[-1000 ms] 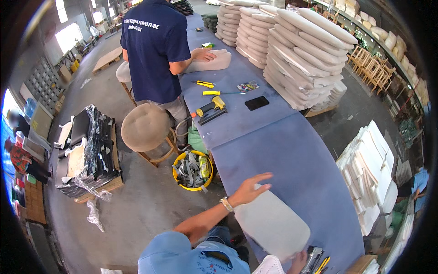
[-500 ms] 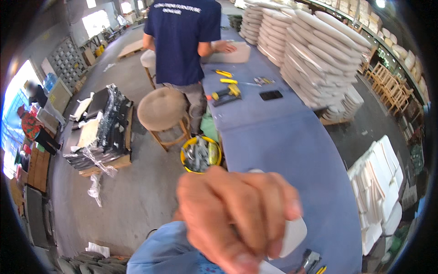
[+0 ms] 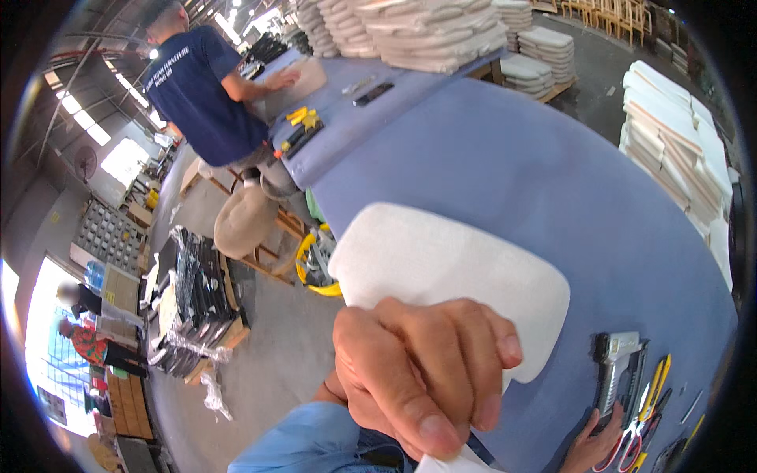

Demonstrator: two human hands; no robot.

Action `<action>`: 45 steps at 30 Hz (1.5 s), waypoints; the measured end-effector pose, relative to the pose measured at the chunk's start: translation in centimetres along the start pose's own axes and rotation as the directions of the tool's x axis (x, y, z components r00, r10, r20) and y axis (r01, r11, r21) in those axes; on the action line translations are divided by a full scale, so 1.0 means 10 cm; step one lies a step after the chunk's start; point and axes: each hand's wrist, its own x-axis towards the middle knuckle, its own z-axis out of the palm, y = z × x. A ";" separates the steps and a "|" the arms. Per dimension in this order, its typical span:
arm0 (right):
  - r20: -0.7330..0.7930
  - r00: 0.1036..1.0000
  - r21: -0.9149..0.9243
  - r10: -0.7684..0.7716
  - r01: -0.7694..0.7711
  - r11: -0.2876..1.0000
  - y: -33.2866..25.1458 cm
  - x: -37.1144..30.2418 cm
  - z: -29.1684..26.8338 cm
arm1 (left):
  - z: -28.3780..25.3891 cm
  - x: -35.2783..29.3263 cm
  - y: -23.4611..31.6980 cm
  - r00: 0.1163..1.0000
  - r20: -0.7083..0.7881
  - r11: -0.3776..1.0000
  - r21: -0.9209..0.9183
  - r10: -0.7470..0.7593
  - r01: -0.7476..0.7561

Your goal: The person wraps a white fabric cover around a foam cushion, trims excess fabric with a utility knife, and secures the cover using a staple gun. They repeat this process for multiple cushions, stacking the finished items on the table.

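My left hand [image 3: 422, 370], in a blue sleeve, fills the lower middle. Its fingers are curled down and the thumb is pressed against a piece of white material [image 3: 449, 465], mostly cut off by the lower edge. Beneath and beyond this hand a white rounded padded panel [image 3: 457, 268] lies flat on the blue-covered table. At the lower right, my right hand [image 3: 595, 443] has its thumb and fingers around the lower end of a silver and black staple gun [image 3: 615, 366]. Scissors with red-rimmed handles [image 3: 631, 441] and a yellow-handled tool [image 3: 661, 386] lie beside it.
A person in a dark shirt [image 3: 201, 98] stands at the table's far left. Near them are a yellow-black power tool [image 3: 300, 134] and a phone [image 3: 373, 94]. Cushion stacks [image 3: 434, 27] rise at the back. A round stool [image 3: 246, 221] and yellow bucket [image 3: 303, 268] stand left.
The view has swung right and tilted, showing more of the table. The white panel and staple gun now show more fully, and my right hand has come into view at the staple gun.
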 end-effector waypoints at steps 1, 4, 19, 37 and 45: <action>0.007 0.999 0.025 0.037 -0.037 0.999 -0.07 -0.02 -0.03 | -0.05 -0.06 -0.07 0.999 0.048 1.000 -0.017 0.006 -0.005; 0.007 0.994 0.028 0.110 -0.110 0.994 -0.11 -0.11 -0.06 | 0.12 -0.38 -0.05 0.998 0.035 0.998 0.022 -0.053 0.053; -0.200 0.975 -0.126 -0.095 0.071 0.990 0.44 -0.20 0.51 | 0.15 -0.85 1.97 0.851 0.193 0.388 0.826 0.488 -0.410; -0.158 0.987 -0.198 -0.014 -0.018 0.980 0.57 -0.04 0.57 | 0.53 -1.18 3.48 0.710 0.291 0.350 0.713 0.642 -0.608; -0.415 0.854 -0.205 -0.313 0.247 0.947 1.46 0.14 0.98 | 0.31 -1.11 3.23 0.810 0.218 0.579 0.601 0.545 -0.551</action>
